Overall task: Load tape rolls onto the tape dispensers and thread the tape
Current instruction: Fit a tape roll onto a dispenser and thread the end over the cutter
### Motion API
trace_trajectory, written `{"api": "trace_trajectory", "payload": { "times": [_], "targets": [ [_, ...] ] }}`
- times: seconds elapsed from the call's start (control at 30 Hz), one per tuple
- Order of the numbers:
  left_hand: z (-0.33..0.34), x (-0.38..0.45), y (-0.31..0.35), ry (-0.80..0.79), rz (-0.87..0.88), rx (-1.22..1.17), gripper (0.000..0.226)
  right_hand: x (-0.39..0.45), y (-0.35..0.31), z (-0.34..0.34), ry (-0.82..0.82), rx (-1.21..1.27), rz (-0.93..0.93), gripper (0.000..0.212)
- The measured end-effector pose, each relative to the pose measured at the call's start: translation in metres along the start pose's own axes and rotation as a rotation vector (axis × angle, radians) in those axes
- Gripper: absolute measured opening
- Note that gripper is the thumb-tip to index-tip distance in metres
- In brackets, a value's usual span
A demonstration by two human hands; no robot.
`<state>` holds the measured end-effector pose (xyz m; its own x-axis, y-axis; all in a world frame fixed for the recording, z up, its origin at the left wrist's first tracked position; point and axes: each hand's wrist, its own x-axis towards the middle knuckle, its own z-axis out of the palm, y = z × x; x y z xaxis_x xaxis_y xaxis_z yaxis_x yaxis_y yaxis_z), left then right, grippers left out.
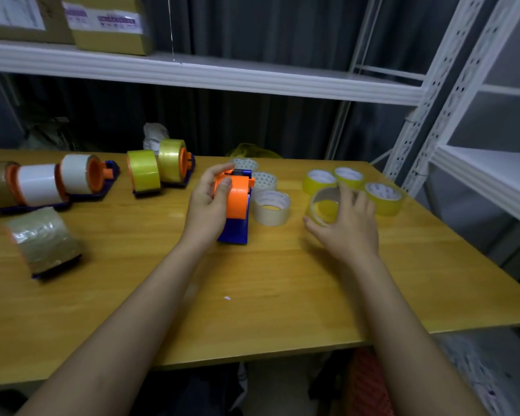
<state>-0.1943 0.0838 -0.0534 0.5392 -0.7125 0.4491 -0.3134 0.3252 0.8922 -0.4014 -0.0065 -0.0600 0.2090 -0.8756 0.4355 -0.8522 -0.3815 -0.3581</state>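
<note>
An orange-and-blue tape dispenser with no roll on it stands mid-table. My left hand grips its orange hub from the left, thumb on top. My right hand holds a yellow tape roll tilted on edge, fingers over its rim. Three more yellow rolls lie flat behind it. A beige roll lies flat just right of the dispenser, with two white rolls behind.
Loaded dispensers line the left of the wooden table: brown and white rolls, yellow-green rolls, and a brown one near the front left. A white shelf hangs above. Metal racking stands at right.
</note>
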Motion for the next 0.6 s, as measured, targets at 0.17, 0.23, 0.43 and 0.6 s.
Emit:
{"api": "trace_trajectory", "payload": {
  "times": [0.17, 0.23, 0.43, 0.6],
  "targets": [
    [-0.015, -0.001, 0.002, 0.031, -0.001, -0.013, 0.023, -0.002, -0.055, 0.008, -0.019, 0.537, -0.104, 0.085],
    [-0.025, 0.000, -0.001, 0.041, -0.007, -0.013, 0.023, 0.001, -0.079, 0.024, -0.108, 0.798, -0.064, 0.077],
    [-0.053, 0.003, -0.017, 0.059, -0.044, -0.010, 0.022, 0.006, -0.134, 0.064, -0.353, 1.144, 0.100, 0.059],
    [-0.066, 0.012, -0.034, 0.089, -0.040, -0.025, 0.022, 0.001, -0.150, 0.093, -0.468, 1.169, 0.026, 0.076]
  ]
}}
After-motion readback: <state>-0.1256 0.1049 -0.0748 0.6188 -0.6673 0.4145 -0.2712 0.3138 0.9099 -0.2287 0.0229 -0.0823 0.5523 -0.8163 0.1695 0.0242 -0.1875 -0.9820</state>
